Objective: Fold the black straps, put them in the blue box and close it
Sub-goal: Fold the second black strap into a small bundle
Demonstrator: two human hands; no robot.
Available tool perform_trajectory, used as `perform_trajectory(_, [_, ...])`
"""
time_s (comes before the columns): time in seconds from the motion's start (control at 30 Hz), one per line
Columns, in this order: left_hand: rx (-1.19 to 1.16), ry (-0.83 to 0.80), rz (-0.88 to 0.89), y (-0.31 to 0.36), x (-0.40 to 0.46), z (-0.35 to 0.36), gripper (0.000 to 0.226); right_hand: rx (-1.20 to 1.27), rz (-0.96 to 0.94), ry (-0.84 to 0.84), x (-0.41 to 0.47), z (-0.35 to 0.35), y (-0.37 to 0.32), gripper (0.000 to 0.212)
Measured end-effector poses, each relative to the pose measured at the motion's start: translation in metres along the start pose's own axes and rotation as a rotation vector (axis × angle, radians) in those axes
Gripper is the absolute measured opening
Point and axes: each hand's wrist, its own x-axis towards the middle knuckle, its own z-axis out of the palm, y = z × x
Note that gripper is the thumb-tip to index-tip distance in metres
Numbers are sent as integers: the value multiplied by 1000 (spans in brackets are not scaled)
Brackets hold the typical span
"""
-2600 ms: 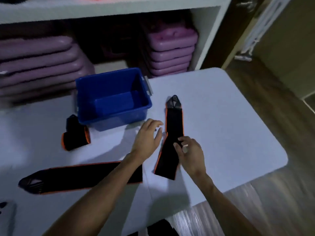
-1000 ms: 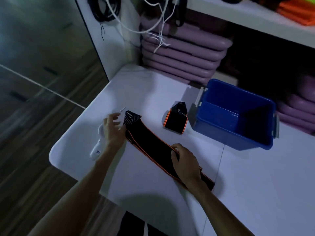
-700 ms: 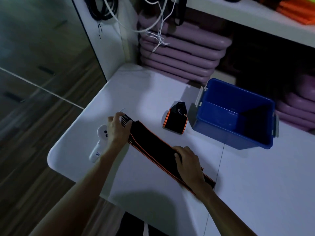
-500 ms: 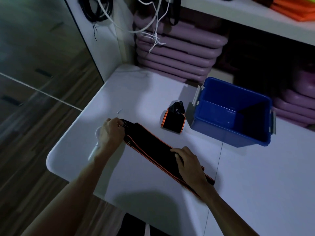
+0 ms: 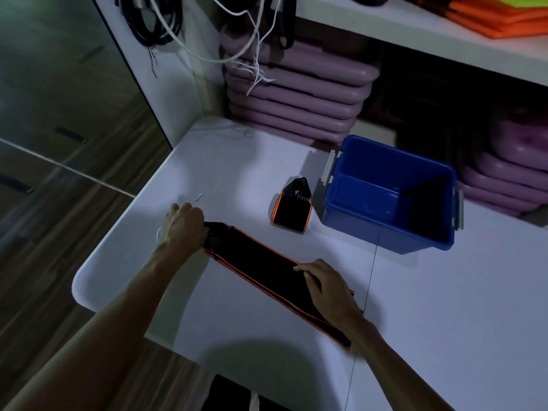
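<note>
two hands on one strap: my left hand (image 5: 185,226) is curled shut around the looped end of the long black strap (image 5: 261,262), and my right hand (image 5: 329,292) lies flat with fingers spread, pressing the strap down near its other end, pinning rather than gripping. between them the strap lies straight and slanting across the white table (image 5: 444,307), orange edging showing along both sides, and it looks doubled over lengthwise already.

it reads as light, soft webbing, limp enough to fold wherever i crease it, with a little spring that could make it unroll if i let go. i judge the looped end is the place to hold, carrying it over toward my pinning hand.

just beyond, a second strap, the folded bundle (image 5: 292,212), sits beside the blue box (image 5: 385,229), close to its wall but not inside. the box stands open and looks empty; i cannot see its lid. purple mats (image 5: 296,93) are stacked under the shelf behind.
</note>
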Motion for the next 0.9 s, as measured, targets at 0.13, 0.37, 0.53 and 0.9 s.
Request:
perform_trajectory(0.13, [40, -8, -25, 9, -3, -5, 23, -12, 23, -2, -3, 1, 1, 23])
perform_trajectory(0.37, [-80, 34, -45, 21, -2, -3, 9, -505, -11, -179, -13, 11, 0, 87])
perform_trajectory(0.53, [-64, 69, -72, 28, -2, -3, 12, -648, -94, -62, -26, 21, 7, 74])
perform_trajectory(0.9, [-31, 119, 118, 46, 32, -3, 12, -785, -137, -14, -52, 33, 12, 53])
